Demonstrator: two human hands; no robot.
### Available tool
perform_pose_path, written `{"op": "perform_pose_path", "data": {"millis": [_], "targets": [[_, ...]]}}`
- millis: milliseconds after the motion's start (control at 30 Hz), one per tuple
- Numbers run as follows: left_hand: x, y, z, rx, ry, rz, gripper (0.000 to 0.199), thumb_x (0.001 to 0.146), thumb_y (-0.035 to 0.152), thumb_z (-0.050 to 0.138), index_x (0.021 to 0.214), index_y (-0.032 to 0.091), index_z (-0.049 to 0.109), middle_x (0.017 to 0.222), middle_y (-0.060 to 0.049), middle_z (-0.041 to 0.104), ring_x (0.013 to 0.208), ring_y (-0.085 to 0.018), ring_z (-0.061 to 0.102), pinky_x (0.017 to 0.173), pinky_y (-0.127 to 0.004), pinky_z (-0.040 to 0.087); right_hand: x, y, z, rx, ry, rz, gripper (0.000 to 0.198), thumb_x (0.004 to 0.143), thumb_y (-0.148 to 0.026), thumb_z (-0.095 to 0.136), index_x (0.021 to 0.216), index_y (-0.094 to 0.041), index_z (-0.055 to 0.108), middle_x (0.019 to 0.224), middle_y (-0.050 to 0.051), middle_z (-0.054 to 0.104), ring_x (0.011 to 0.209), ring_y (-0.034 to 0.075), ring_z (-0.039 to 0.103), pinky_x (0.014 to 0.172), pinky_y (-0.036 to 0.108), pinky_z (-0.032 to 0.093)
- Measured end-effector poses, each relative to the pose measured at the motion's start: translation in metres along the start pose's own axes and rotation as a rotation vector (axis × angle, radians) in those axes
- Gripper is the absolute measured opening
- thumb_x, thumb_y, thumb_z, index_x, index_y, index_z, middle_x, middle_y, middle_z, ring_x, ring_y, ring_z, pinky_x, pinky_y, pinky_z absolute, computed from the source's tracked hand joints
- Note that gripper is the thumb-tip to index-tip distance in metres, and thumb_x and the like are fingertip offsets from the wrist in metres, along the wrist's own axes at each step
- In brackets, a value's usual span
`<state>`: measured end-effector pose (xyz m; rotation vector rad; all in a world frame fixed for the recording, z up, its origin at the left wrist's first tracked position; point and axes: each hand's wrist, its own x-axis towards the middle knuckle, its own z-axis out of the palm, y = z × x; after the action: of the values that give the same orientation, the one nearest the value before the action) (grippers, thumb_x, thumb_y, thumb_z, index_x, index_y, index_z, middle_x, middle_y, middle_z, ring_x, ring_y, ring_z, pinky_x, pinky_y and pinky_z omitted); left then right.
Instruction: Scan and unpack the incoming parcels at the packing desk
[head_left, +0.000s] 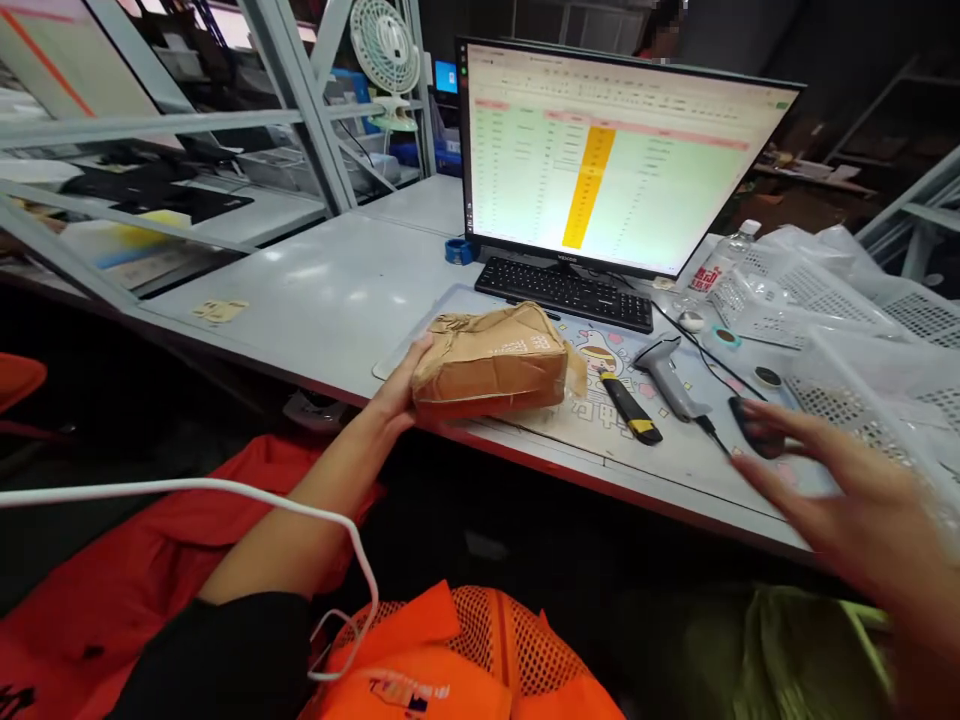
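While the right hand (862, 490) at lower right hung blurred, splayed beside a black mouse (748, 428), contact unclear, the left hand (399, 392) grasped a cardboard box (491, 370) at centre; beyond lay the keyboard (562, 290), then, upper centre, the monitor (532, 170).

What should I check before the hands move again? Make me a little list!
1. Creased brown cardboard box held by the left hand: ok.
2. Right hand clear of the rounded black mouse: cannot tell, the hand is blurred.
3. Black-and-yellow box cutter out of both hands: ok, lying on the table.
4. Its blade tucked in: cannot tell, too small.
5. Gray handheld scanner on the table: ok.
6. Wide black-framed monitor on: ok.
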<state>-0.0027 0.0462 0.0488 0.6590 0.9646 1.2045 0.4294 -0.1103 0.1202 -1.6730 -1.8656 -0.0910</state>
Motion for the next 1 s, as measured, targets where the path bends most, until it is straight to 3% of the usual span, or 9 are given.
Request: {"op": "perform_pose_path", "data": {"millis": [67,133,300,367,467,533,600,767,1000], "targets": [[-0.001,-0.002,0.005,0.009,-0.069,-0.063,0.058,0.105,0.056,0.054,0.138,0.010,0.068,0.111,-0.016,0.081,0.098,-0.029,0.079,0.093,-0.039,0.065,0.031,-0.037,0.049,0.154,-0.101,-0.284,0.069,0.096,-0.067,0.067,0.153,-0.031,0.058,0.158,0.013,0.056,0.141,0.035,0.058,0.117,0.059,0.049],[-0.004,-0.004,0.006,0.041,-0.167,-0.103,0.063,0.105,0.062,0.051,0.140,0.012,0.067,0.106,-0.014,0.081,0.089,-0.028,0.079,0.084,-0.037,0.066,0.061,-0.071,0.097,0.268,-0.159,-0.399,0.070,0.098,-0.061,0.066,0.156,-0.026,0.053,0.167,0.014,0.046,0.154,0.037,0.044,0.124,0.060,0.040],[-0.013,0.002,-0.019,0.478,-0.092,-0.124,0.091,0.092,0.092,0.043,0.139,0.018,0.067,0.090,-0.013,0.078,0.062,-0.027,0.072,0.053,-0.036,0.059,0.122,-0.105,0.149,0.488,-0.245,-0.306,0.050,0.097,-0.056,0.064,0.133,-0.022,0.067,0.125,0.010,0.073,0.111,0.029,0.069,0.100,0.045,0.055],[-0.009,0.014,-0.034,0.662,0.005,0.098,0.097,0.088,0.097,0.044,0.134,0.015,0.068,0.100,-0.017,0.078,0.077,-0.032,0.076,0.062,-0.040,0.063,0.144,-0.102,0.150,0.495,-0.270,-0.266,0.048,0.094,-0.060,0.066,0.123,-0.021,0.070,0.116,0.008,0.075,0.104,0.028,0.068,0.094,0.042,0.055],[0.015,0.030,-0.041,0.759,-0.050,0.552,0.097,0.086,0.090,0.060,0.149,0.016,0.056,0.144,-0.022,0.065,0.132,-0.039,0.064,0.108,-0.054,0.057,0.179,-0.090,0.156,0.536,-0.336,-0.199,0.050,0.092,-0.063,0.066,0.119,-0.020,0.071,0.113,0.007,0.074,0.102,0.027,0.067,0.093,0.040,0.054],[0.039,0.031,-0.035,0.781,-0.245,0.644,0.120,0.073,0.075,0.085,0.166,0.021,0.033,0.166,-0.021,0.044,0.156,-0.040,0.040,0.128,-0.058,0.035,0.200,-0.078,0.164,0.606,-0.394,-0.148,0.052,0.091,-0.065,0.066,0.118,-0.020,0.071,0.115,0.007,0.075,0.105,0.026,0.067,0.094,0.039,0.054],[0.061,0.020,-0.023,0.774,-0.396,0.596,0.141,0.058,0.060,0.100,0.170,0.020,0.022,0.169,-0.023,0.038,0.158,-0.043,0.035,0.132,-0.059,0.029,0.212,-0.063,0.169,0.677,-0.388,-0.086,0.059,0.091,-0.068,0.065,0.125,-0.020,0.069,0.119,0.008,0.074,0.109,0.026,0.068,0.095,0.039,0.054],[0.074,-0.021,-0.012,0.684,-0.313,0.646,0.104,0.067,0.052,0.097,0.150,0.016,0.047,0.149,-0.021,0.059,0.140,-0.039,0.057,0.121,-0.058,0.044,0.174,-0.016,0.158,0.457,-0.023,0.153,0.064,0.098,-0.065,0.054,0.135,-0.014,0.063,0.112,0.015,0.076,0.105,0.028,0.071,0.096,0.044,0.057],[0.025,0.009,-0.020,1.142,-0.079,1.252,0.076,0.086,0.038,0.084,0.151,0.023,0.047,0.149,-0.016,0.056,0.137,-0.035,0.056,0.117,-0.053,0.046,0.058,0.003,0.173,-0.237,-0.348,0.107,0.054,0.104,-0.034,0.055,0.154,-0.014,0.055,0.145,0.021,0.060,0.129,0.036,0.062,0.108,0.047,0.052]]}}
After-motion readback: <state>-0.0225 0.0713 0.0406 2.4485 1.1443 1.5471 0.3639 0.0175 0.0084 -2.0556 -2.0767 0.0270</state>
